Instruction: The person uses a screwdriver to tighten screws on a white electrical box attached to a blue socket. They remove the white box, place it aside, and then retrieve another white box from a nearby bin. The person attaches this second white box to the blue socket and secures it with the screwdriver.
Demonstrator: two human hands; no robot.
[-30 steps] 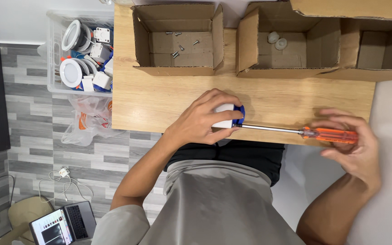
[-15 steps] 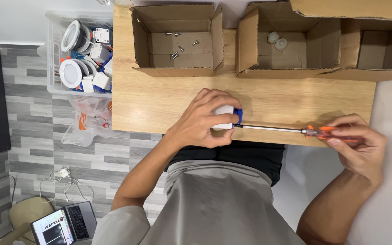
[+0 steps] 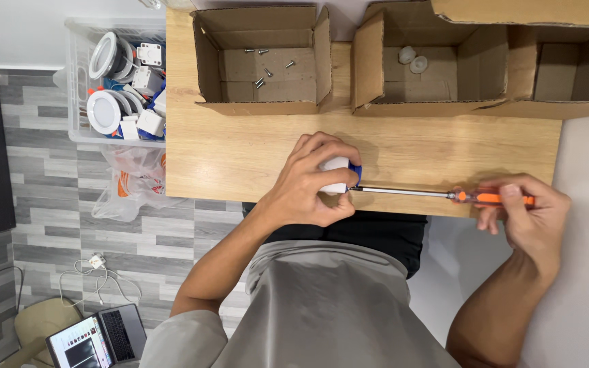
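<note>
Screwdriver (image 3: 444,195) tip in white-blue fitting (image 3: 339,174) on table (image 3: 240,150); left hand (image 3: 311,180) clamps fitting, right hand (image 3: 523,211) pinches handle; unscrewing step, judged; next needs steady axial pressure.

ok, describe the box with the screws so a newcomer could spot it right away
Start at the light wooden tabletop and look along its far edge, where open brown cardboard boxes stand in a row. The one wanted is the leftmost cardboard box, beside the clear plastic bin of white round fittings. It alone holds a few small loose metal screws; its neighbour holds two small white round caps.
</note>
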